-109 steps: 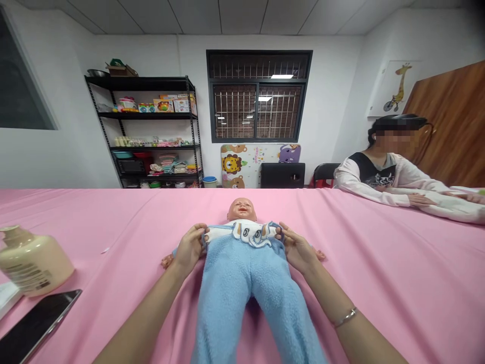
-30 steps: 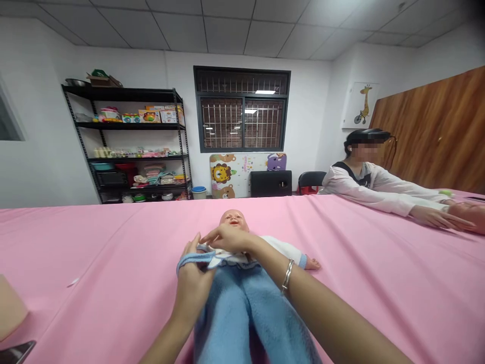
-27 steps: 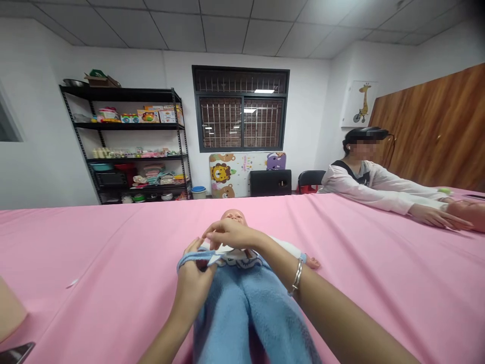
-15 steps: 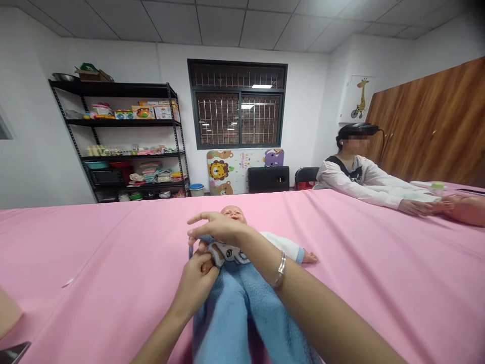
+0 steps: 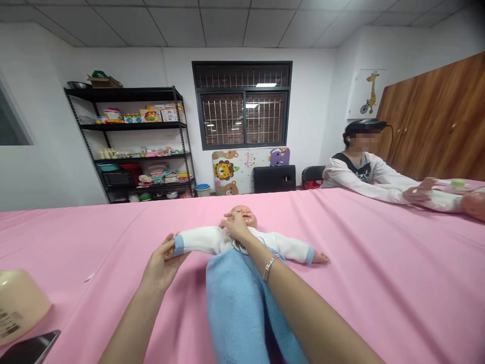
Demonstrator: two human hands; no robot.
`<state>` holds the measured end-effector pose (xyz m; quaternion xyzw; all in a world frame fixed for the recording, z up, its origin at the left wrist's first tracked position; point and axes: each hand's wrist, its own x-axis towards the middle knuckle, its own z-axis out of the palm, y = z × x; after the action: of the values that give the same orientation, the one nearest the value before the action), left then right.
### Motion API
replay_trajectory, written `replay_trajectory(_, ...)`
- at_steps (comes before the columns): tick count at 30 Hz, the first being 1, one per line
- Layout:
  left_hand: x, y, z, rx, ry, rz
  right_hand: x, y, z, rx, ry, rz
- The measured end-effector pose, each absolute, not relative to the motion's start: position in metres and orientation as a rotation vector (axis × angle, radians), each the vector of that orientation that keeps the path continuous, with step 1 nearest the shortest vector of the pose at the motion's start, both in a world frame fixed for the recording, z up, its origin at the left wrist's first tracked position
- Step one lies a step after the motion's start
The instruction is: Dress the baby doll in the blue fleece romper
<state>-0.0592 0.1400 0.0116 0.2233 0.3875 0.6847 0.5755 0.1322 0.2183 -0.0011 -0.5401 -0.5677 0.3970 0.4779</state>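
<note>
A baby doll (image 5: 248,216) lies on its back, its head at the far end. It wears a soft romper (image 5: 235,288), with white sleeves, blue cuffs and blue legs. Both its arms stretch out sideways. My left hand (image 5: 161,263) has its fingers closed on the blue cuff (image 5: 179,245) at the end of the left-side sleeve, and the doll's hand is hidden there. My right hand (image 5: 237,226), with a silver bracelet on its wrist, reaches over the doll's chest. Its bent fingers are at the romper's shoulder beside the doll's chin, and they partly cover the collar.
A pink sheet (image 5: 113,263) covers the table. At the near left are a cream bottle-like container (image 5: 22,303) and a dark phone-like object (image 5: 32,349). Across to the right, a person (image 5: 359,167) handles another doll (image 5: 447,201). A loaded shelf rack (image 5: 125,126) stands behind.
The doll's left-side arm is now stretched out inside its sleeve. My left hand has moved left to the cuff, and my right hand has shifted from the sleeve to the shoulder.
</note>
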Motion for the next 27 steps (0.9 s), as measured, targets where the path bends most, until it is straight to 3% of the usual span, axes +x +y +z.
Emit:
replay_trajectory(10, -0.075, 0.172, -0.039, 0.770, 1.765, 1.473, 0.206, 0.188, 0.049, -1.582, -1.966, 0.562)
replay_trajectory(14, -0.079, 0.167, -0.036, 0.967, 1.924, 1.491, 0.247, 0.171, 0.023, -1.656, -1.717, 0.517)
replay_trajectory(17, -0.072, 0.157, -0.027, 1.492, 2.097, 1.710, 0.265, 0.152, -0.016, -1.592, -1.613, 0.660)
replay_trajectory(19, -0.059, 0.148, -0.023, 1.819, 1.936, 1.717, 0.271, 0.138, -0.039, -1.518, -1.594, 0.781)
replay_trajectory(24, -0.020, 0.131, -0.025, 1.998, 1.184, 0.908, 0.278, 0.112, -0.058, -1.257, -1.578, 1.109)
replay_trajectory(27, -0.013, 0.129, -0.028, 1.886, 1.046, 0.755, 0.281, 0.105, -0.049, -1.153, -1.596, 1.255)
